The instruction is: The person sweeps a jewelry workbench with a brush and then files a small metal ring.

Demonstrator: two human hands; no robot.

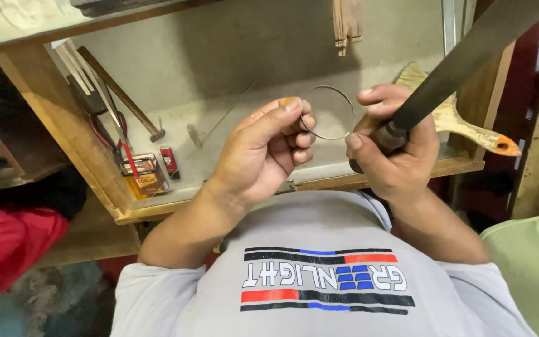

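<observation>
Fingers (pixel 291 118) of your left hand (pixel 263 150) are curled nearly closed, pinching the thin wire ring (pixel 327 112) at its left edge, so the ring stands in the middle of the frame, between your two hands and above the worktop (pixel 232 134). Your right hand (pixel 394 146) is wrapped tightly around the handle of a long dark file (pixel 469 53), whose blade runs off toward the upper right corner; its thumb lies just beside the ring's right edge.

Hold the ring close to the spot you work on, since so thin a wire probably flexes under pressure. Keep the pinch firm but not crushing, or the circle may go out of round. Keep the file strokes short and light, and keep your left fingertips out of the blade's path.

At the left of the frame, an open wooden compartment (pixel 45 93) holds a hammer (pixel 123 93), red-handled pliers (pixel 110 134) and several pale sticks leaning against its wall. Small red and orange packets (pixel 148 175) lie at its front. A paintbrush (pixel 456 118) lies at the right, partly behind your right hand.
</observation>
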